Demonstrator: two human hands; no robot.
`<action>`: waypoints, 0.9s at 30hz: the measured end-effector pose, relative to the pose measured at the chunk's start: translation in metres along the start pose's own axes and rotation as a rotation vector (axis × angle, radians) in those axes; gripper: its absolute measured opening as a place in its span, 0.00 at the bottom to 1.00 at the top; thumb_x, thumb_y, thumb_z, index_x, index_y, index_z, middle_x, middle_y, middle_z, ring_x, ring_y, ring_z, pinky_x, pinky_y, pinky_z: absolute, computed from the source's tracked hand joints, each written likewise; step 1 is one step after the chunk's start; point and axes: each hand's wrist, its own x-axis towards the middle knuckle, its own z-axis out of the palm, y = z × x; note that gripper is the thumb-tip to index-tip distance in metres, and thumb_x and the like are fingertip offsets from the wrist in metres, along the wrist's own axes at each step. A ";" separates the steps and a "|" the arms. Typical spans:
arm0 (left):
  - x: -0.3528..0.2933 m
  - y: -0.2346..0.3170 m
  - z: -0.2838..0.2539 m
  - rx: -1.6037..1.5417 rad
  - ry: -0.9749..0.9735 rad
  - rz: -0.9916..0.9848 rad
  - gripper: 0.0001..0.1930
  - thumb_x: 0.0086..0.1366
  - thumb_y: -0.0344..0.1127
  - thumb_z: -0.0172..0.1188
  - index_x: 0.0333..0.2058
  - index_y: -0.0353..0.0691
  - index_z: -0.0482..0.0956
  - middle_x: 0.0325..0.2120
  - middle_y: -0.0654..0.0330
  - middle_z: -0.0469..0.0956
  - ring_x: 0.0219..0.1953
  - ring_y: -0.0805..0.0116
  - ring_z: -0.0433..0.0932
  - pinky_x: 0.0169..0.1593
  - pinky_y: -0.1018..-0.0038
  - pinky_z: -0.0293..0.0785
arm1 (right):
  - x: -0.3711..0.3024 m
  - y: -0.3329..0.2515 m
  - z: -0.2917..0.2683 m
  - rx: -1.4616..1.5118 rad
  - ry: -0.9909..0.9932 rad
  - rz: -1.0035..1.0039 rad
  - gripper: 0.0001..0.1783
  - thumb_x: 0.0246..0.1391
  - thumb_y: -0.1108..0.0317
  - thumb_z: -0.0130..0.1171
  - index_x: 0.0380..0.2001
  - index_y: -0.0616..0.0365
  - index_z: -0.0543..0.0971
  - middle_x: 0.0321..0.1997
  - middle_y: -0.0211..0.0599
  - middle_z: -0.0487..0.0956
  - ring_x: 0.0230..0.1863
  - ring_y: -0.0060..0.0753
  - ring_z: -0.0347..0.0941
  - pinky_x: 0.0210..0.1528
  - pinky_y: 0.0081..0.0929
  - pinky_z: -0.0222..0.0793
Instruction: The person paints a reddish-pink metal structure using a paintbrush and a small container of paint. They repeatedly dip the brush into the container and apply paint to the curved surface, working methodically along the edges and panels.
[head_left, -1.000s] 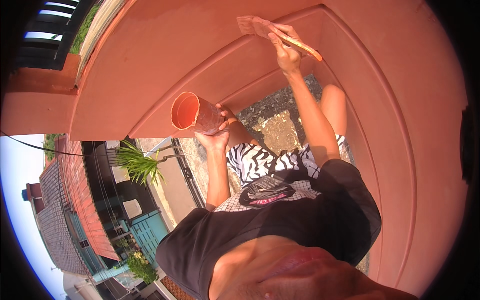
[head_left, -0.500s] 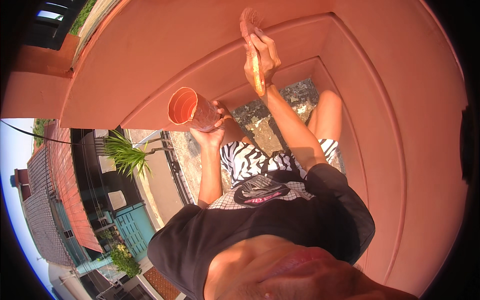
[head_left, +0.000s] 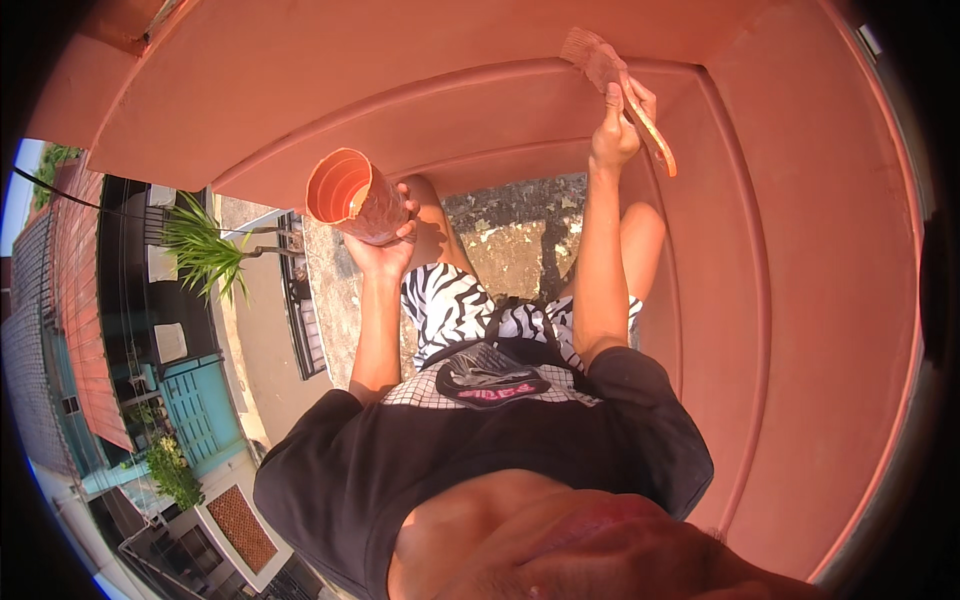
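My left hand (head_left: 385, 245) is wrapped round a plastic cup (head_left: 372, 205) smeared with terracotta paint. The cup tilts so its ringed inside shows, with a pale patch low in it. My right hand (head_left: 620, 130) grips a paintbrush (head_left: 648, 125) by its paint-streaked wooden handle. The brush's splayed bristles point up and left, at the raised moulding of the terracotta wall (head_left: 430, 120); whether they touch it I cannot tell. Between my legs lies a weathered, blotchy concrete ledge (head_left: 510, 240).
Stepped terracotta panels (head_left: 810, 300) rise close on my right. Past the ledge on the left, well below, are a spiky green plant (head_left: 200, 245), a turquoise gate (head_left: 200, 410) and a red corrugated roof (head_left: 85, 300). A dark cable (head_left: 60, 190) crosses at upper left.
My right hand has swung to the right with the brush, whose bristles now lean left. The cup in my left hand sits slightly farther left and higher, as the whole view has shifted.
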 end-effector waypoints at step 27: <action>0.002 0.001 -0.007 -0.046 0.019 -0.020 0.26 0.67 0.56 0.54 0.56 0.46 0.76 0.52 0.44 0.74 0.47 0.50 0.72 0.30 0.74 0.75 | 0.011 0.015 -0.024 -0.207 0.260 -0.128 0.15 0.66 0.64 0.65 0.45 0.67 0.77 0.48 0.40 0.79 0.48 0.33 0.76 0.53 0.32 0.73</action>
